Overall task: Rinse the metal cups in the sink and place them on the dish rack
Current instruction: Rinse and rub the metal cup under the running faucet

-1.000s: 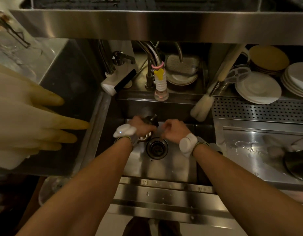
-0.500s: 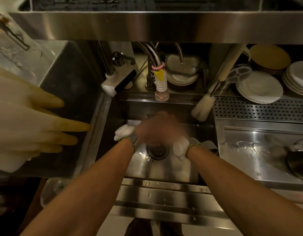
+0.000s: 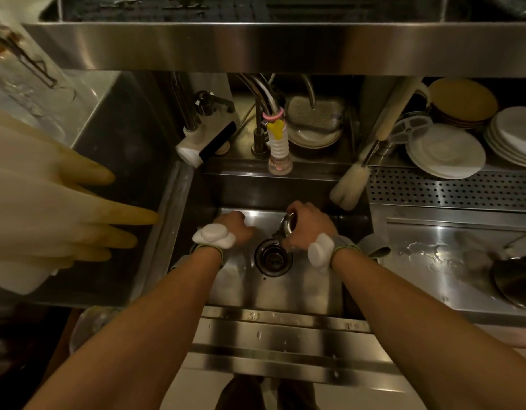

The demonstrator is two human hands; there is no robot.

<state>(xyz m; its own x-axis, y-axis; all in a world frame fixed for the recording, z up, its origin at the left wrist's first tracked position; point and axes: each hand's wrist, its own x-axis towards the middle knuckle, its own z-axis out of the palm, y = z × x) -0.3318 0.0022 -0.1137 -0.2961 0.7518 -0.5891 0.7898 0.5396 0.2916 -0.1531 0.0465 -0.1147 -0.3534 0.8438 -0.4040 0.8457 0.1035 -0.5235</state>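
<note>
Both my hands are down in the steel sink (image 3: 300, 294). My right hand (image 3: 310, 226) grips a small metal cup (image 3: 288, 226), its dark mouth tilted toward the left, just above the round drain (image 3: 273, 257). My left hand (image 3: 236, 227) rests curled near the sink floor to the left of the drain, and I cannot tell whether anything is in it. The faucet nozzle (image 3: 278, 152) with a white ribbed hose hangs at the back of the sink. The perforated rack shelf (image 3: 450, 187) lies to the right.
White plates (image 3: 445, 152) and brown plates (image 3: 462, 102) are stacked at the back right. A bottle brush (image 3: 349, 184) leans over the sink's right rim. Rubber gloves (image 3: 49, 202) hang at the left. A wet drainboard (image 3: 433, 261) holds a dark pan (image 3: 516, 279). A steel shelf (image 3: 270, 45) runs overhead.
My hands were pressed together and blurred over the drain; they have come apart. The cup, earlier by my left hand, is now in my right hand.
</note>
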